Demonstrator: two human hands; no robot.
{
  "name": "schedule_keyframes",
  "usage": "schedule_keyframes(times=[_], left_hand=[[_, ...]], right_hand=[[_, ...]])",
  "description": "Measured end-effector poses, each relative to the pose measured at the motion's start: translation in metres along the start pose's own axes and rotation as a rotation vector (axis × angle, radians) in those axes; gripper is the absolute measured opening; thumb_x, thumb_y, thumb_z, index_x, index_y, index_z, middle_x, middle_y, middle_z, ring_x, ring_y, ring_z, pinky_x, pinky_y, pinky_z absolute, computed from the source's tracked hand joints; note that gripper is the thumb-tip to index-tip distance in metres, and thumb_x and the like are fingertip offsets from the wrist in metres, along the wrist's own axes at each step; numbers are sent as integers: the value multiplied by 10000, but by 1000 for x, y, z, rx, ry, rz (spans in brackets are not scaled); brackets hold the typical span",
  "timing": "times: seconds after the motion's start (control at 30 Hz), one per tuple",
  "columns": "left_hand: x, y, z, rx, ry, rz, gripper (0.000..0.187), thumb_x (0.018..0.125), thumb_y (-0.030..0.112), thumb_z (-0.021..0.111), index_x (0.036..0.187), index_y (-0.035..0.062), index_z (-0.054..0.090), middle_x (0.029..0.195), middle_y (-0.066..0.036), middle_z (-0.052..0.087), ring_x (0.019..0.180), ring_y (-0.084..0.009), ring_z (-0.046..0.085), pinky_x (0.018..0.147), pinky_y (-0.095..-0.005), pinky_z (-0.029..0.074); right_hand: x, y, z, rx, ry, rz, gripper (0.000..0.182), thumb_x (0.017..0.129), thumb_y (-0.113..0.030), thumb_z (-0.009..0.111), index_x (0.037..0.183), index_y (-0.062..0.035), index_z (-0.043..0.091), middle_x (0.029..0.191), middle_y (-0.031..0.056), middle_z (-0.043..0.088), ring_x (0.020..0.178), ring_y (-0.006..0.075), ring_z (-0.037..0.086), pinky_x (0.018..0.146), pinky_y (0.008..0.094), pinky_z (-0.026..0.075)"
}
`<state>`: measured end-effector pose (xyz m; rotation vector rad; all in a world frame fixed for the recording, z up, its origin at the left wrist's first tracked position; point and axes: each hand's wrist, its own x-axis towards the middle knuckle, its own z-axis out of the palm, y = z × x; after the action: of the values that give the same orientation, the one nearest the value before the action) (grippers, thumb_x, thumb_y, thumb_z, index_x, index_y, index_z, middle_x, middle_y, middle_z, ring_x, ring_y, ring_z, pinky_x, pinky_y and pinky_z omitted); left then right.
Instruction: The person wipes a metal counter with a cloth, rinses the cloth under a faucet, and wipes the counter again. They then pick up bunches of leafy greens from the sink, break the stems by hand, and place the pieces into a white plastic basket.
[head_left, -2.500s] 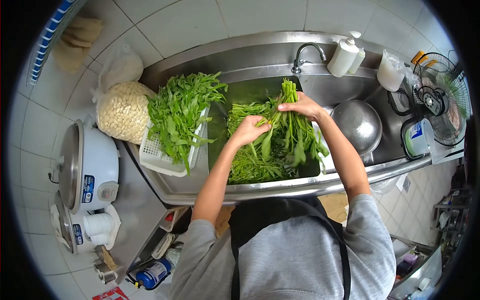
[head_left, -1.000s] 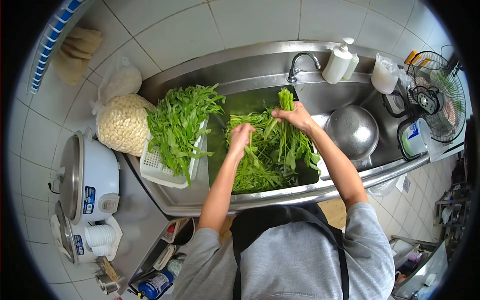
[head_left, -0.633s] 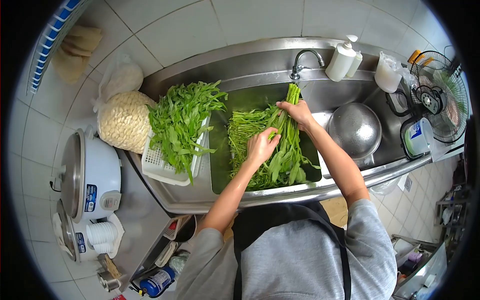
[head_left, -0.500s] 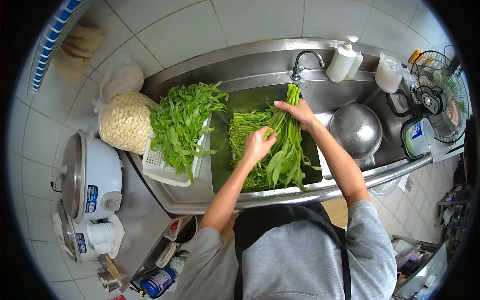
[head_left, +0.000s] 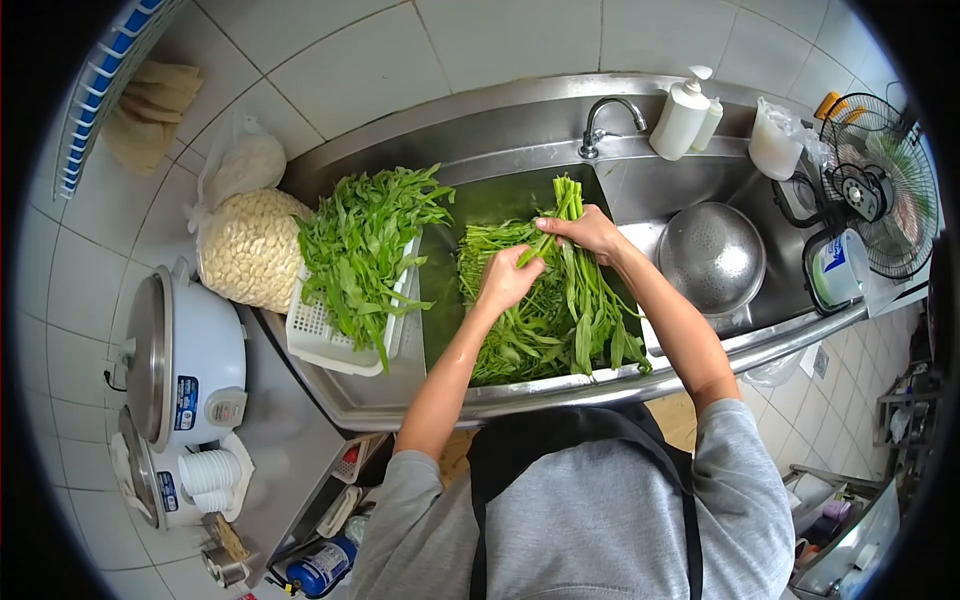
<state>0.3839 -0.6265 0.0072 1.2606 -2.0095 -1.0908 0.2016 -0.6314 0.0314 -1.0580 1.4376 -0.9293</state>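
Note:
In the left sink basin (head_left: 450, 195), my right hand (head_left: 590, 234) is wrapped round a bunch of water spinach (head_left: 585, 315), its stem ends up and its leaves hanging toward the front rim. Close beside it, my left hand (head_left: 508, 280) pinches a few green stems at the bunch's left side. Beneath both hands lies a pile of loose water spinach (head_left: 505, 350). More leafy greens (head_left: 360, 250) are heaped in a white perforated basket (head_left: 315, 330) left of the basin.
The faucet (head_left: 592, 145) arches behind the basin. A metal colander (head_left: 712, 260) sits upside down in the right basin. Pump bottles (head_left: 680, 120) stand at the back ledge, near a fan (head_left: 880, 190). On the left are a bag of pale cloves (head_left: 250, 245) and a rice cooker (head_left: 205, 350).
My right hand has moved slightly left and down with the bunch, whose leafy ends have swung right. My left hand has risen a little, nearer to the right hand.

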Motion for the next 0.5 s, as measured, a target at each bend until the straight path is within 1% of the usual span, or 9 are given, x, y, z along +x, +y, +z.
schedule_keyframes(times=[0.1, 0.17, 0.23, 0.27, 0.3, 0.37, 0.4, 0.43, 0.5], left_hand=[[1, -10, 7, -277, 210, -63, 201, 797, 200, 548, 729, 25, 622, 493, 31, 427, 428, -72, 344, 423, -259, 277], [0, -29, 1, -581, 292, -315, 240, 832, 208, 479, 664, 62, 569, 517, 39, 385, 431, -67, 331, 442, -246, 285], [-1, -56, -3, -485, 361, -342, 215, 850, 192, 442, 722, 60, 553, 591, 21, 424, 464, -60, 357, 455, -238, 296], [0, -70, 0, -601, 346, -174, 181, 868, 201, 472, 771, 62, 534, 647, 4, 438, 515, -76, 410, 488, -253, 340], [-1, -58, -5, -600, 345, -180, 181, 868, 201, 472, 771, 62, 534, 647, 4, 438, 515, -76, 410, 488, -253, 340], [-5, -16, -16, -534, 68, -325, 195, 869, 218, 519, 830, 29, 542, 713, -17, 504, 615, -130, 499, 575, -289, 405], [-4, -11, -8, -203, 180, 175, 265, 852, 259, 569, 888, -3, 554, 767, -70, 573, 680, -173, 545, 643, -324, 433], [-2, -9, -10, -207, 184, 171, 265, 852, 259, 569, 888, -3, 554, 767, -70, 573, 680, -173, 545, 643, -324, 433], [3, -7, -16, 26, -51, 33, 284, 847, 261, 573, 943, -6, 560, 812, -119, 604, 699, -176, 554, 651, -319, 441]], right_hand=[[-9, -2, 6, 21, 10, -48, 301, 699, -290, 758, 739, -29, 613, 617, 10, 558, 517, 76, 484, 476, 244, 411], [-12, 0, 9, 87, 95, -103, 344, 679, -301, 771, 776, 2, 639, 639, 38, 589, 532, 93, 510, 493, 273, 441], [-10, 0, 2, 116, 95, -68, 341, 681, -294, 770, 783, 3, 636, 646, 34, 595, 548, 89, 515, 513, 257, 444], [-12, 1, 0, 76, 40, -77, 341, 680, -297, 770, 777, 1, 635, 647, 33, 596, 552, 89, 516, 514, 255, 444], [-13, 0, 0, 36, -16, -87, 341, 679, -300, 770, 771, 0, 634, 648, 32, 597, 556, 89, 517, 515, 253, 444], [-12, -4, 4, -9, -47, -46, 332, 679, -291, 772, 774, -5, 633, 656, 33, 598, 568, 90, 519, 539, 251, 448], [-7, -2, 7, -19, -109, -78, 315, 689, -283, 765, 781, -15, 627, 647, 31, 591, 566, 91, 520, 536, 247, 442], [-3, 0, 9, -30, -172, -110, 298, 699, -274, 758, 789, -26, 621, 639, 30, 584, 563, 91, 520, 533, 242, 436], [-1, -3, 8, 42, -285, -48, 297, 691, -230, 764, 850, -26, 618, 745, 44, 607, 679, 111, 556, 636, 259, 460]])
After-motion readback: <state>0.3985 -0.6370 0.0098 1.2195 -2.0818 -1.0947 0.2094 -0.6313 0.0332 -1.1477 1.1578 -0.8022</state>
